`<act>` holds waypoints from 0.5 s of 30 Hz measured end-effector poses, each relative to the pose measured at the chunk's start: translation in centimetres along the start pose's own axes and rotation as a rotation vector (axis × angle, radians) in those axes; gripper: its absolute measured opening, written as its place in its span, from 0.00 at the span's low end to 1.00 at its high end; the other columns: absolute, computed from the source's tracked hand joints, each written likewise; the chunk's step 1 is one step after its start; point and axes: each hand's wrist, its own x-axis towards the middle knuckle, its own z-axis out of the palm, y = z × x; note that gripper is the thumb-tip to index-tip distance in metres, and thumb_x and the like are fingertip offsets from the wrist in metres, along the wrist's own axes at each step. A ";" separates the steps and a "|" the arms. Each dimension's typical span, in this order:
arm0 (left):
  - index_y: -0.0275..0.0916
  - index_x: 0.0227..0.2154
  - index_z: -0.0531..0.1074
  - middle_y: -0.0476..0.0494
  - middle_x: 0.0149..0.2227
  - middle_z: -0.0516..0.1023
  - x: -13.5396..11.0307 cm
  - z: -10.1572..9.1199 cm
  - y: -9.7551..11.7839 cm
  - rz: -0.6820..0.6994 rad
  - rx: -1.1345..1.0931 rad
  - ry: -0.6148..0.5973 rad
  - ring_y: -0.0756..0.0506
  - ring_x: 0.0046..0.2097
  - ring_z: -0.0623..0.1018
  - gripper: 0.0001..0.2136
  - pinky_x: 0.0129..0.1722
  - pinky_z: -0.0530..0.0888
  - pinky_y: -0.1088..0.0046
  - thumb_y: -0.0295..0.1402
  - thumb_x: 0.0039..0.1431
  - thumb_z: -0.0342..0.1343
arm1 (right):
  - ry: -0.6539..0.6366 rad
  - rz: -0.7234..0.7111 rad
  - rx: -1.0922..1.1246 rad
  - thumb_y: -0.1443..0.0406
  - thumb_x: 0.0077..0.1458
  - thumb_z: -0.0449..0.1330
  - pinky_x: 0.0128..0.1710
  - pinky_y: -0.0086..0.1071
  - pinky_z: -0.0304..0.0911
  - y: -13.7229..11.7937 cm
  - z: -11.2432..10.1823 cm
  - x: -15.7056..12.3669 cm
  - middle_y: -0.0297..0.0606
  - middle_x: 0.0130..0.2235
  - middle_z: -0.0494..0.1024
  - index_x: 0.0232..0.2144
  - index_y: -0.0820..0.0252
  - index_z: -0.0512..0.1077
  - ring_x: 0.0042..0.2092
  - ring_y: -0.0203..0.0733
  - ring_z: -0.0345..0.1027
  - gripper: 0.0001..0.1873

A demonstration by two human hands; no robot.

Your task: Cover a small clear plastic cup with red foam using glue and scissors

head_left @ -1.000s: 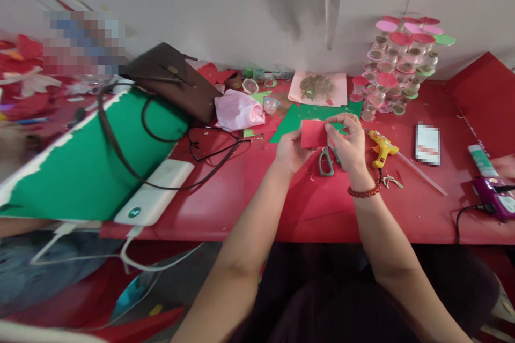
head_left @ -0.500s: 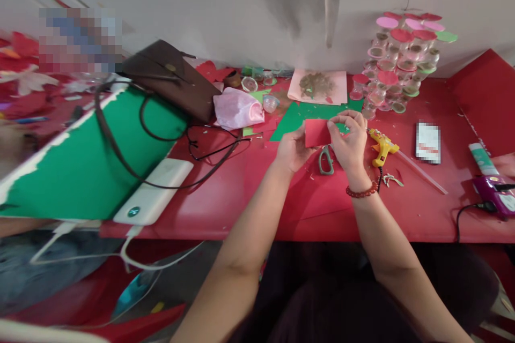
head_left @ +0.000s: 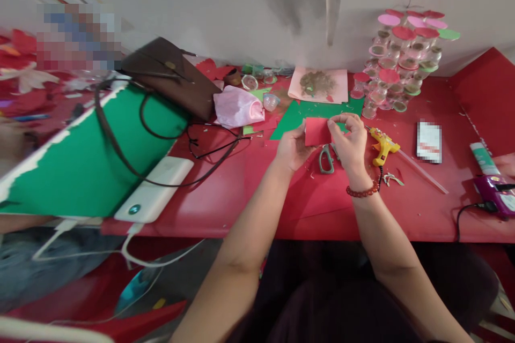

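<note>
Between both hands I hold a small red piece of paper (head_left: pixel 317 132) up above the table. My left hand (head_left: pixel 293 147) grips its left edge. My right hand (head_left: pixel 351 139) pinches its right edge with thumb and fingertips; a beaded bracelet sits on that wrist. Just below the paper lie scissors (head_left: pixel 325 159), their grey-green handle showing and the blades hidden. Under them are red paper sheets (head_left: pixel 298 187), with a green sheet (head_left: pixel 292 120) behind. To the right of my right hand rests a yellow glue gun (head_left: pixel 383 147) with a clear glue stick in its back.
A hanging craft of clear cups and paper discs (head_left: pixel 398 64) stands at the back right. A phone (head_left: pixel 428 142) and a purple power socket (head_left: pixel 494 190) lie right. Leftward are a brown bag (head_left: pixel 173 75), glasses (head_left: pixel 217 142), a white power bank (head_left: pixel 155 193) and a green board (head_left: pixel 92 155).
Almost nothing differs. Both hands keep hold of the red paper in about the same place; the view has shifted very slightly.
</note>
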 end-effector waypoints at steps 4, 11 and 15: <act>0.36 0.33 0.78 0.42 0.32 0.84 0.1 -0.1 0.0 -0.007 -0.008 0.000 0.44 0.34 0.82 0.12 0.38 0.78 0.67 0.30 0.68 0.51 | -0.015 0.024 0.035 0.63 0.56 0.63 0.55 0.46 0.63 -0.1 0.1 -0.1 0.37 0.37 0.81 0.29 0.54 0.77 0.45 0.46 0.73 0.04; 0.34 0.34 0.79 0.40 0.33 0.84 0.1 -0.2 0.0 -0.002 -0.018 0.011 0.44 0.35 0.81 0.11 0.39 0.78 0.65 0.28 0.65 0.51 | 0.002 0.040 0.050 0.62 0.57 0.63 0.55 0.46 0.63 -0.1 0.3 -0.2 0.36 0.37 0.81 0.29 0.53 0.77 0.45 0.45 0.73 0.05; 0.35 0.31 0.79 0.41 0.32 0.83 0.2 -0.3 0.0 -0.001 -0.004 0.019 0.44 0.33 0.81 0.10 0.37 0.78 0.67 0.27 0.64 0.52 | 0.007 0.021 0.021 0.63 0.58 0.62 0.54 0.45 0.64 -0.1 0.3 -0.3 0.36 0.37 0.80 0.29 0.53 0.77 0.45 0.45 0.72 0.05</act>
